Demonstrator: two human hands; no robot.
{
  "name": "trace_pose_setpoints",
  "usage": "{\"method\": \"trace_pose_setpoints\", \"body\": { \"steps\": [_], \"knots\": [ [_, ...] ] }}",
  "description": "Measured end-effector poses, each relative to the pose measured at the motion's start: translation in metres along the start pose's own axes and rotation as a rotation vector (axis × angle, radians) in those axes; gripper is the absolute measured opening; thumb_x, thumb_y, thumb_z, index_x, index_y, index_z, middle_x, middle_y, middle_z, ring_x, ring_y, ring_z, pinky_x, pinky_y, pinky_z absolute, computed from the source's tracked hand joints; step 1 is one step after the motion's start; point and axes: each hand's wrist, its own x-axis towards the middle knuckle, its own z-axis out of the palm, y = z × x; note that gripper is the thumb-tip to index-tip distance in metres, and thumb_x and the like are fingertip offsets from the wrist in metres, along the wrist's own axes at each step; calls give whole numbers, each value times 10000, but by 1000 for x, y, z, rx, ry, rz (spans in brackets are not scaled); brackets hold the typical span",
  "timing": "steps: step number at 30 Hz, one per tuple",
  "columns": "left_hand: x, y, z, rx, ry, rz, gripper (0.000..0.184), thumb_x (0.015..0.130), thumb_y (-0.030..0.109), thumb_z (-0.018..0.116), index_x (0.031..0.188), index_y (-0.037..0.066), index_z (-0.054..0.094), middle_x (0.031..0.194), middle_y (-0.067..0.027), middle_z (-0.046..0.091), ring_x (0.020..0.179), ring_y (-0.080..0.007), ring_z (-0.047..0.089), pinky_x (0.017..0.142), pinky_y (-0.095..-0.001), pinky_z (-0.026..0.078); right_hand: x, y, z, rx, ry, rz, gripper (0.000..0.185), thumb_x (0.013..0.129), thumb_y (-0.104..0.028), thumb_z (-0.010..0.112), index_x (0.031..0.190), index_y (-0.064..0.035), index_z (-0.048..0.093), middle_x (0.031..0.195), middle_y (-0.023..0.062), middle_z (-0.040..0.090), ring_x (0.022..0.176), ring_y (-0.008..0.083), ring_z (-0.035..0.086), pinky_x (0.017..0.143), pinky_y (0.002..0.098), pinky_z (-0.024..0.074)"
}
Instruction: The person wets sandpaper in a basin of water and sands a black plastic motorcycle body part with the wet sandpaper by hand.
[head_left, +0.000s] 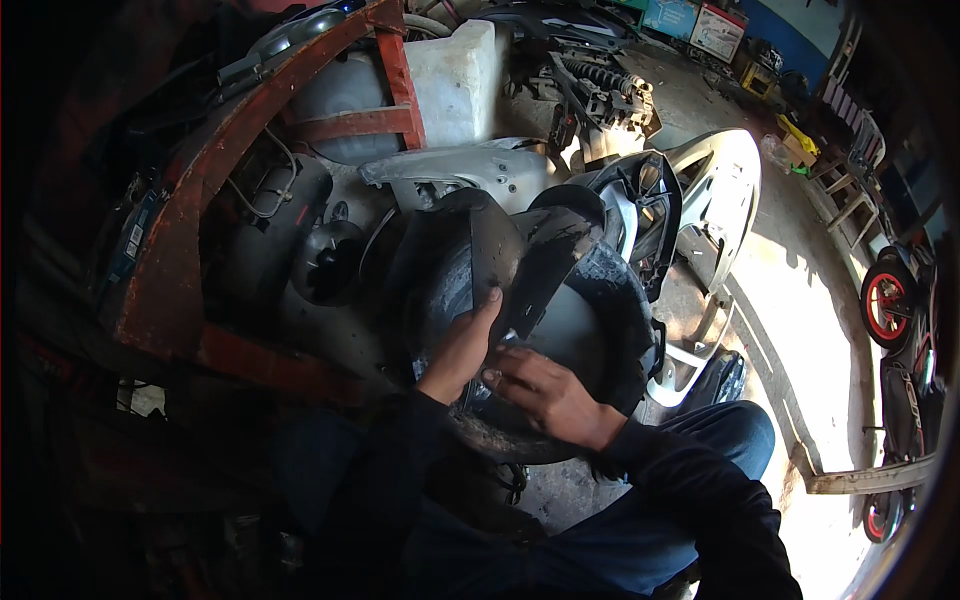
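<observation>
"How does the light fall for us?"

"Unevenly. We see strong daylight bleaching the right edge of the floor [800, 385], where shadows cut across it, and glare on the pale panel [740, 190]. Toward the floor's left edge much sinks to near black."

"And nearer us?"

"The left hand [460, 350] and right hand [555, 395] are moderately lit, and we find their edges slightly soft."

"Any distortion?"

"We get wide-angle bowing and dark, vignetted corners; at lower left, we probably cannot separate shapes from shadow."
</observation>
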Motion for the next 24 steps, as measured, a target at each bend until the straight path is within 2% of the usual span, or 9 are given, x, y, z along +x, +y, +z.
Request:
{"method": "trace_pose_setpoints", "body": {
  "steps": [1, 3, 4, 8, 13, 15, 19, 23, 24],
  "knots": [
    [2, -3, -2, -2, 2, 3, 653, 1004, 547, 430, 1000, -70, 643, 879, -94, 674, 820, -190, 640, 763, -317, 492, -1, -1, 0, -1, -2, -4, 463, 717, -3, 619, 1179, 22, 636, 1217, 139, 615, 1223, 315, 569, 1090, 427, 440],
    [0, -11, -2, 461, 130, 186, 722, 1009, 556, 404, 864, -114, 630, 706, -190, 636, 687, -303, 640, 684, -390, 493, -6, 1, 1, -30, -24, -95, 448, 745, -27, 607, 1191, 10, 635, 1222, 139, 619, 1227, 320, 567, 1091, 431, 437],
    [-5, -12, 3, 487, 197, 289, 724, 1016, 532, 402, 790, -125, 606, 642, -273, 574, 638, -418, 614, 626, -445, 466, -7, 10, -4, -66, -20, -79, 434, 771, -40, 597, 1202, -4, 635, 1226, 141, 624, 1229, 326, 568, 1088, 442, 433],
    [-16, -3, 2, 575, 113, 368, 603, 1019, 444, 460, 805, -96, 619, 692, -288, 583, 687, -455, 607, 610, -466, 440, 0, 52, -18, -120, 132, 206, 477, 741, -3, 625, 1218, 8, 624, 1234, 182, 625, 1275, 338, 537, 1097, 464, 413],
    [-28, 6, -13, 582, 58, 423, 551, 1021, 413, 470, 792, -67, 615, 686, -274, 581, 659, -435, 599, 592, -457, 425, -1, 1, -20, 46, -50, 49, 551, 697, 18, 580, 1248, 16, 609, 1323, 207, 579, 1317, 372, 492, 1133, 487, 363],
    [-29, 10, -15, 558, 122, 492, 519, 1015, 389, 499, 789, -63, 618, 683, -270, 583, 658, -434, 603, 590, -455, 426, 14, 21, -36, -72, 133, 170, 555, 718, 23, 555, 1271, 7, 602, 1359, 210, 555, 1342, 371, 468, 1140, 491, 347],
    [-27, 11, -23, 644, 105, 603, 498, 1004, 362, 532, 744, -56, 607, 647, -252, 565, 623, -419, 597, 579, -444, 420, 17, 15, -46, -161, 157, 165, 486, 763, 31, 581, 1247, 10, 614, 1339, 192, 573, 1318, 345, 498, 1127, 479, 369],
    [-42, 6, -15, 526, -7, 567, 476, 1009, 350, 530, 777, -61, 587, 652, -234, 553, 595, -372, 563, 586, -424, 406, 3, 20, -45, -106, 162, 262, 490, 765, 30, 571, 1253, 20, 607, 1323, 212, 582, 1294, 358, 519, 1123, 469, 375],
    [-42, 4, -14, 525, -34, 453, 487, 1020, 354, 507, 780, -64, 580, 644, -235, 542, 580, -359, 534, 585, -422, 399, 1, 19, -41, -106, 166, 268, 489, 762, 19, 572, 1249, 28, 607, 1308, 218, 590, 1279, 365, 529, 1121, 469, 380]
  ]
}}
